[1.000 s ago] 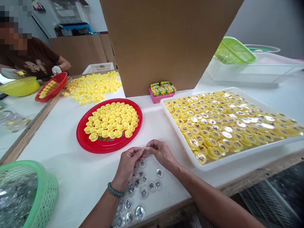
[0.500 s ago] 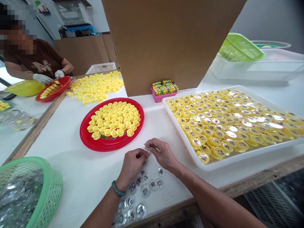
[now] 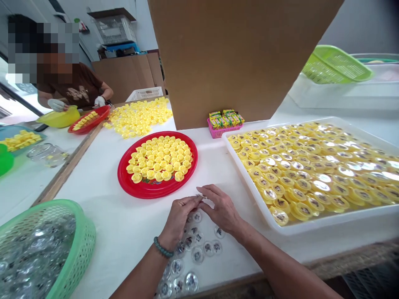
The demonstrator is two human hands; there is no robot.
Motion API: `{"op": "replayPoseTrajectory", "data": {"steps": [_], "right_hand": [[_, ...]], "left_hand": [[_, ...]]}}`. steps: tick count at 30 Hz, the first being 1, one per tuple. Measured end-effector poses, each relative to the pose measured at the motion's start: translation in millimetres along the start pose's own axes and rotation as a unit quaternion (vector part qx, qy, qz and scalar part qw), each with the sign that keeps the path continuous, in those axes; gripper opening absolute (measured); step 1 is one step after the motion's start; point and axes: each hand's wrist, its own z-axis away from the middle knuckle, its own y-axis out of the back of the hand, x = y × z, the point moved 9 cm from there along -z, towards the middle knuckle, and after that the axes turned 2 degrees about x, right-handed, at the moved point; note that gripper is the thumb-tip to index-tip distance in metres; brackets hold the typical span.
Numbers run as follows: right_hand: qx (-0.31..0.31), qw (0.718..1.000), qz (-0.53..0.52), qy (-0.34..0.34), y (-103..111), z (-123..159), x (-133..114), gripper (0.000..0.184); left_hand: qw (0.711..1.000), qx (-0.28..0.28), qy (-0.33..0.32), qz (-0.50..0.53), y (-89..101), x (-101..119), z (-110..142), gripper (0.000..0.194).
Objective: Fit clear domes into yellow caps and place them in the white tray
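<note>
My left hand [image 3: 183,211], a bead bracelet on its wrist, pinches a small clear plastic disc [image 3: 200,196] with a dark printed picture, mostly hidden by the fingers. From the other side, the bent fingers and thumb of my right hand [image 3: 220,207] meet around the same disc. Under and in front of my hands, several loose clear discs [image 3: 197,255] with dark pictures lie on the white table [image 3: 237,261]. Beyond my hands stands a red round tray [image 3: 124,182] of yellow round pieces [image 3: 158,160].
A white tray [image 3: 249,191] of yellow pieces under clear discs stands right. Left is a green basket [image 3: 85,245] of clear parts. A pink basket [image 3: 215,133] of small boxes sits before a cardboard sheet [image 3: 218,62]. A gloved co-worker [image 3: 81,91] sits back left beside a yellow heap [image 3: 140,118].
The view has shifted left, so things appear further right. My right fingers have spread a little at the disc. The co-worker's gloved hands have moved apart.
</note>
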Motion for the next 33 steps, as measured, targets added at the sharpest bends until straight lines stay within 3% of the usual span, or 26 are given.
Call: {"op": "replayPoseTrajectory", "data": {"steps": [6, 10, 12, 14, 17, 19, 23, 28, 33], "right_hand": [[0.011, 0.999, 0.033, 0.033, -3, -2, -5, 0.028], [0.014, 1.0, 0.022, -0.001, -3, -4, 1, 0.02], [0.027, 0.999, 0.026, -0.026, 1, -4, 5, 0.019], [0.038, 0.998, 0.031, -0.04, 5, -4, 7, 0.02], [0.038, 0.998, 0.03, -0.041, 7, -4, 7, 0.019], [0.039, 0.998, 0.027, -0.042, 8, -4, 7, 0.019], [0.045, 0.997, 0.031, -0.045, 10, -4, 9, 0.02], [0.038, 0.998, 0.037, -0.045, 10, -5, 8, 0.02], [0.027, 0.998, 0.031, -0.055, 9, -5, 8, 0.02]], "left_hand": [[0.997, 0.02, -0.047, -0.056, -4.4, 5, 1, 0.026], [0.97, 0.05, -0.124, -0.203, 6.4, 33, 1, 0.025], [0.921, 0.12, -0.18, -0.323, 27.2, 63, 0, 0.022], [0.832, 0.19, -0.242, -0.463, 47.0, 99, -2, 0.02], [0.71, 0.167, -0.274, -0.627, 58.6, 127, -21, 0.018], [0.672, 0.126, -0.25, -0.685, 64.6, 129, -37, 0.018], [0.655, 0.101, -0.214, -0.718, 72.0, 121, -56, 0.015], [0.653, 0.106, -0.229, -0.714, 72.4, 114, -57, 0.011], [0.632, 0.119, -0.249, -0.724, 71.1, 115, -54, 0.016]]}}
